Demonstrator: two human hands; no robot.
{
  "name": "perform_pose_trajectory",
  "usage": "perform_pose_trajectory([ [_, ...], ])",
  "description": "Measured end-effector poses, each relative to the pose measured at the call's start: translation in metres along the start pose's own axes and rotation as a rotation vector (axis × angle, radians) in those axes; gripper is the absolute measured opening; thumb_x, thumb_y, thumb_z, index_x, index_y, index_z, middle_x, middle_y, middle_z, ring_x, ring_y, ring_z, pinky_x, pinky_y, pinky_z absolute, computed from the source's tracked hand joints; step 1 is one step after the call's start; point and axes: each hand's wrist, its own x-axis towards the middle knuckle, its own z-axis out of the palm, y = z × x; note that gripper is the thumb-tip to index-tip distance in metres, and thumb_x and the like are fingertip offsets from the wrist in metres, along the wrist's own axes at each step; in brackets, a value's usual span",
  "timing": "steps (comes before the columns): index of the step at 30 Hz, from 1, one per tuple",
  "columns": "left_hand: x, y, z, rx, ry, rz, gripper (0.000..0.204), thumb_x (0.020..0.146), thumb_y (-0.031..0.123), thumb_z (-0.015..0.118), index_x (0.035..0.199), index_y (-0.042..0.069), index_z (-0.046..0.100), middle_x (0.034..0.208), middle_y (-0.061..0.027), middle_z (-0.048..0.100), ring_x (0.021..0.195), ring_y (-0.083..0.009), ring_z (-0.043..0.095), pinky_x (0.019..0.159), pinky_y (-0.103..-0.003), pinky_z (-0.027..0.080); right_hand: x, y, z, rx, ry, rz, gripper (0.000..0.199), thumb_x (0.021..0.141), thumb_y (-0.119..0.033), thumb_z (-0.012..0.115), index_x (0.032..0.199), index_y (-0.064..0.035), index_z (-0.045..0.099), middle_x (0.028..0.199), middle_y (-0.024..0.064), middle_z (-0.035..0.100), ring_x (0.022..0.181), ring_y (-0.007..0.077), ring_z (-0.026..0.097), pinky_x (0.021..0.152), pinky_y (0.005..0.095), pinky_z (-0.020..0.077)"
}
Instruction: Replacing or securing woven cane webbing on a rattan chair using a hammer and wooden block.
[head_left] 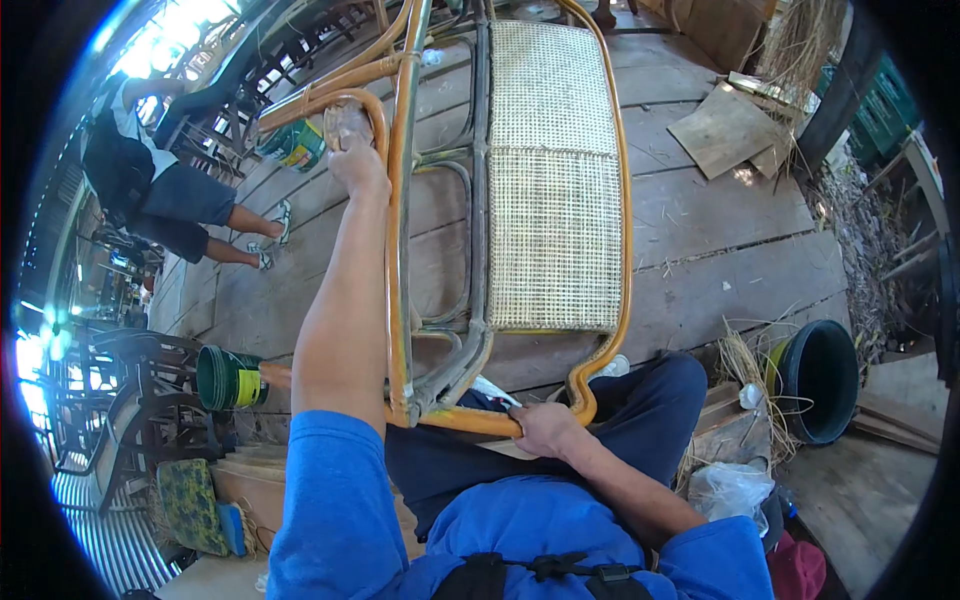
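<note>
A rattan chair frame [398, 250] with orange-brown poles lies on its side before me, its woven cane panel [553, 190] on the right. My left arm stretches far along its left side. At the curved armrest, my left hand [357, 165] is closed over a dusty, pale brown pad-like piece [345, 122] that I cannot identify. Close to my lap, my right hand [550, 428] is wrapped round the frame's near rail. Beside its fingers shows a thin whitish strip [495, 390], whose kind is unclear.
A person [180, 190] stands at the far left near stacked dark chair frames [130, 400]. Green buckets [228, 378] stand on the left, a dark bucket [818, 382] on the right. Boards [725, 130], loose fibres and a plastic bag [730, 492] lie on the right.
</note>
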Motion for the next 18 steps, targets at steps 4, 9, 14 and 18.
perform_pose_trajectory([
  [4, 0.032, -0.031, 0.010, 0.149, -0.034, 0.037, 0.044, 0.086, 0.028, 0.052, 0.100, -0.014, 0.052, 0.095, -0.0214, 0.060, 0.083, -0.0284, 0.062, 0.071, -0.038, 0.048, 0.011, -0.015, -0.023, 0.065, -0.010, 0.009, 0.031, 0.075, -0.026, 0.058, 0.099, -0.0070, 0.058, 0.087, 0.0161, 0.065, 0.082, 0.0341, 0.063, 0.074, 0.0440, 0.0496],
  [9, 0.009, -0.011, 0.006, -0.065, -0.134, -0.118, 0.036, 0.087, 0.023, 0.049, 0.097, -0.011, 0.055, 0.092, -0.0190, 0.061, 0.077, -0.0240, 0.065, 0.062, -0.033, 0.053, 0.028, -0.020, -0.065, 0.079, 0.095, 0.034, 0.032, 0.077, -0.035, 0.059, 0.091, -0.0063, 0.061, 0.086, 0.0172, 0.065, 0.082, 0.0350, 0.062, 0.076, 0.0444, 0.0492],
  [14, -0.023, 0.072, -0.085, -0.216, -0.518, 0.079, 0.041, 0.093, 0.023, 0.049, 0.122, -0.005, 0.045, 0.104, -0.0110, 0.060, 0.080, -0.0191, 0.064, 0.065, -0.028, 0.055, 0.031, -0.024, -0.061, 0.067, 0.175, 0.003, 0.036, 0.078, -0.041, 0.061, 0.088, -0.0064, 0.061, 0.084, 0.0158, 0.065, 0.082, 0.0343, 0.062, 0.075, 0.0443, 0.0489],
  [18, -0.092, 0.072, -0.173, -0.246, -0.324, 0.058, 0.039, 0.093, 0.022, 0.052, 0.123, -0.003, 0.046, 0.114, -0.0110, 0.054, 0.090, -0.0173, 0.060, 0.071, -0.027, 0.053, 0.021, -0.023, -0.062, 0.352, 0.625, -0.093, 0.032, 0.081, -0.036, 0.060, 0.086, -0.0048, 0.059, 0.082, 0.0147, 0.063, 0.081, 0.0332, 0.060, 0.071, 0.0413, 0.0478],
])
